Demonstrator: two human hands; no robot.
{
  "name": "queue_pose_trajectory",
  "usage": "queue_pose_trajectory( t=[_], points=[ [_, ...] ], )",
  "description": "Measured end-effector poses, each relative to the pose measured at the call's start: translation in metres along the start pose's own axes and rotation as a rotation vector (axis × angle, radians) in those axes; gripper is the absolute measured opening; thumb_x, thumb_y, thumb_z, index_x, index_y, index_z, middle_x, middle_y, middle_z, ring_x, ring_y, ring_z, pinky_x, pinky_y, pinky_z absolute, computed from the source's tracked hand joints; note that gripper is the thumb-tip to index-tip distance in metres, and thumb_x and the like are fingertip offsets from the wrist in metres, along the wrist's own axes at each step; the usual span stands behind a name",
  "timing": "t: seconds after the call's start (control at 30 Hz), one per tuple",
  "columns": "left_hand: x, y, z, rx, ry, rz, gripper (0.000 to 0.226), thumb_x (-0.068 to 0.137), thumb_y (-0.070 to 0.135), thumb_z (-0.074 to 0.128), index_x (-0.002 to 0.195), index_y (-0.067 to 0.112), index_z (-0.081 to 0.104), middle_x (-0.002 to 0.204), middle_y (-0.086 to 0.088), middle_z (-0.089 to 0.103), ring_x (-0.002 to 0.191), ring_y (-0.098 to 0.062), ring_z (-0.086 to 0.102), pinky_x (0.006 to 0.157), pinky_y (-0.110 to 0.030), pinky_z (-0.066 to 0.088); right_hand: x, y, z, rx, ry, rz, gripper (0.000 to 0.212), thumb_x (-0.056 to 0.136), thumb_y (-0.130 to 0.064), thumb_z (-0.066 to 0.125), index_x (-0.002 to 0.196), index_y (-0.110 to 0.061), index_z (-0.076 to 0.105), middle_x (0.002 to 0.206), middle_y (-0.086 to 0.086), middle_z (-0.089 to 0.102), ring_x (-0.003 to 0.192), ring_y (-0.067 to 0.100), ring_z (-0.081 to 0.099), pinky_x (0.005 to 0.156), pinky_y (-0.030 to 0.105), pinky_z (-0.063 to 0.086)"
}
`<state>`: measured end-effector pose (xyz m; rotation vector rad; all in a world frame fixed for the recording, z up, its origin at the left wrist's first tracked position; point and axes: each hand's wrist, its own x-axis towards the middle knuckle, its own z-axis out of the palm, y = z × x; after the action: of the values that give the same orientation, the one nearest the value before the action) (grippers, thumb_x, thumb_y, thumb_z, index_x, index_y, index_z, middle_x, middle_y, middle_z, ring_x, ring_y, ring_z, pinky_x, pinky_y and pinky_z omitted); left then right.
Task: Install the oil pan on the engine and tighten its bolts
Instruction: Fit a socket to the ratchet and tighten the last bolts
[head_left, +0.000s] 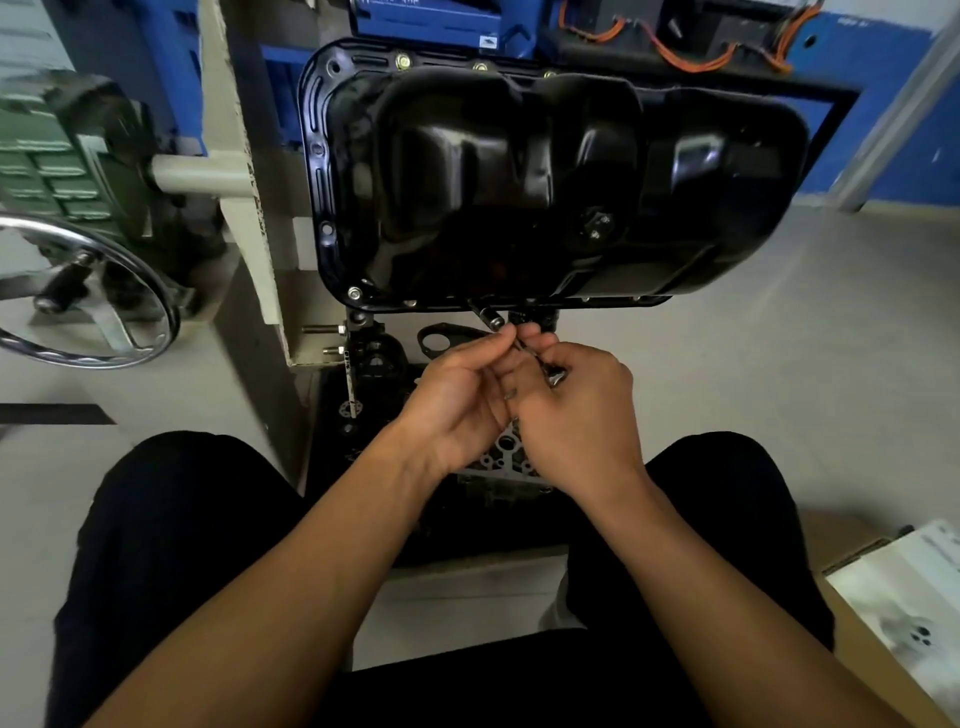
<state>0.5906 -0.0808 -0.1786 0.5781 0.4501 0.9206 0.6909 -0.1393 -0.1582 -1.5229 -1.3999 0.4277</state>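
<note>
A glossy black oil pan (550, 182) sits on the engine, its flange facing me, with bolts (355, 293) visible along the near and far edges. Just below the near flange, my two hands meet. My right hand (576, 410) grips a small metal ratchet wrench (548, 370) whose socket end (491, 317) points up toward the flange. My left hand (462, 395) is palm-up, its fingertips pinching the shaft of the tool beside my right thumb. The tool's tip sits close under the pan's near edge; contact with a bolt cannot be told.
The engine hangs on a beige stand (244, 197) with a chrome handwheel (88, 296) at left. Dark engine parts and a gasket-like plate (504, 457) lie below my hands. A cardboard box with white paper (904, 597) stands at lower right. My knees flank the work.
</note>
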Motion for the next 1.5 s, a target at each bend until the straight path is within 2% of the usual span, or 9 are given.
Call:
queue_pose_trajectory(
  t=[0.33,0.5,0.67,0.8,0.93,1.1,1.23,1.3,1.5],
  points=[
    [0.004,0.000,-0.004,-0.101,-0.062,0.000,0.028,0.099,0.020,0.049,0.102,0.007,0.074,0.101,-0.006,0.075,0.098,-0.018,0.070,0.088,-0.032,0.058,0.003,-0.031,-0.005,0.449,-0.054,0.366,0.037,0.092,-0.014,0.064,0.056,-0.022,0.067,0.048,-0.008,0.061,0.044,0.001,0.058,0.039,0.014,0.041],
    [0.005,0.000,-0.001,-0.024,0.009,0.009,0.018,0.090,0.022,0.061,0.093,0.009,0.074,0.095,-0.007,0.074,0.079,-0.019,0.070,0.066,-0.032,0.059,-0.002,-0.044,-0.004,0.816,-0.069,0.630,0.018,0.093,-0.011,0.062,0.077,-0.010,0.070,0.051,-0.007,0.062,0.040,0.002,0.054,0.036,0.018,0.034],
    [0.005,0.003,0.001,0.022,0.156,0.033,0.011,0.078,0.019,0.071,0.075,0.011,0.078,0.081,-0.006,0.074,0.072,-0.014,0.068,0.068,-0.024,0.057,0.004,-0.034,-0.020,-0.697,-0.225,-0.149,0.011,0.093,-0.021,0.060,0.100,-0.018,0.067,0.078,0.000,0.068,0.068,0.018,0.063,0.062,0.026,0.039],
    [0.000,0.010,0.006,0.008,0.199,0.031,0.015,0.080,0.020,0.072,0.069,0.012,0.077,0.070,-0.003,0.070,0.067,-0.013,0.065,0.078,-0.028,0.050,0.011,-0.049,-0.017,-0.915,-0.229,-0.299,0.013,0.087,-0.019,0.060,0.085,-0.024,0.048,0.078,0.000,0.062,0.075,0.024,0.062,0.065,0.030,0.030],
    [-0.002,0.019,0.003,-0.032,0.178,-0.015,0.014,0.087,0.019,0.069,0.084,0.007,0.075,0.089,-0.009,0.070,0.098,-0.023,0.063,0.099,-0.036,0.050,0.014,-0.049,-0.006,-0.398,-0.166,-0.019,0.033,0.095,-0.029,0.055,0.063,-0.022,0.050,0.059,-0.006,0.055,0.050,0.007,0.054,0.044,0.021,0.036],
    [-0.004,0.017,0.004,0.009,0.085,-0.049,0.020,0.084,0.018,0.062,0.089,0.007,0.078,0.096,-0.008,0.076,0.083,-0.018,0.074,0.066,-0.030,0.061,-0.001,-0.049,0.014,0.854,-0.003,0.659,0.013,0.094,-0.008,0.062,0.097,-0.006,0.075,0.092,0.010,0.076,0.088,0.018,0.074,0.078,0.030,0.058],
    [0.001,0.012,-0.001,0.064,0.069,-0.048,0.019,0.084,0.020,0.063,0.080,0.014,0.081,0.092,-0.005,0.076,0.073,-0.015,0.073,0.056,-0.026,0.057,-0.001,-0.045,0.015,1.131,0.024,0.856,0.014,0.092,-0.006,0.063,0.101,-0.001,0.073,0.092,0.014,0.076,0.083,0.022,0.074,0.065,0.027,0.056],
    [0.006,0.008,-0.002,0.062,0.066,-0.010,0.019,0.082,0.018,0.063,0.077,0.012,0.080,0.086,-0.007,0.076,0.073,-0.016,0.073,0.061,-0.026,0.058,0.000,-0.037,0.007,0.894,-0.024,0.713,0.013,0.094,-0.013,0.064,0.094,-0.005,0.075,0.082,0.006,0.076,0.074,0.016,0.072,0.053,0.022,0.048],
    [0.012,-0.002,-0.005,0.112,0.140,0.056,0.012,0.077,0.021,0.070,0.073,0.015,0.080,0.080,-0.004,0.075,0.069,-0.010,0.070,0.062,-0.020,0.056,0.003,-0.004,-0.016,-0.807,-0.119,-0.297,0.023,0.091,-0.021,0.057,0.111,-0.019,0.067,0.083,0.000,0.071,0.076,0.020,0.065,0.076,0.032,0.045]
  ],
)
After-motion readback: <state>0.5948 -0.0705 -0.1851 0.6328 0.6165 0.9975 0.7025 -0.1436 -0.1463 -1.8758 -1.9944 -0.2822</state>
